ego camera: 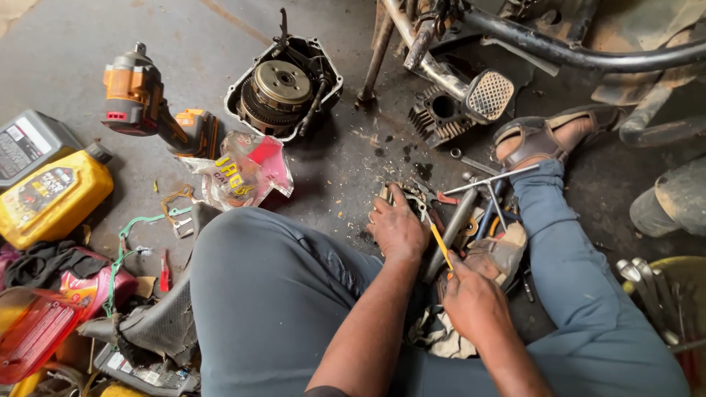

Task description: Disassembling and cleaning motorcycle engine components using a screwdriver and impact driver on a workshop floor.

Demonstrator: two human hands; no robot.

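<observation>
Head view: left hand (397, 228) pressing small metal part (404, 195) on floor; right hand (474, 300) gripping yellow-handled screwdriver (440, 242). Risk: tip slipping, jabbing left fingers.

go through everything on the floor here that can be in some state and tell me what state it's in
left hand: palm down on a small metal part on the floor
right hand: closed on the yellow-handled screwdriver
clutch cover: detached, lying open side up
cylinder block: off, lying on the floor
impact driver: lying down, unheld
yellow oil jug: capped, on its side
snack wrapper: torn open
</observation>
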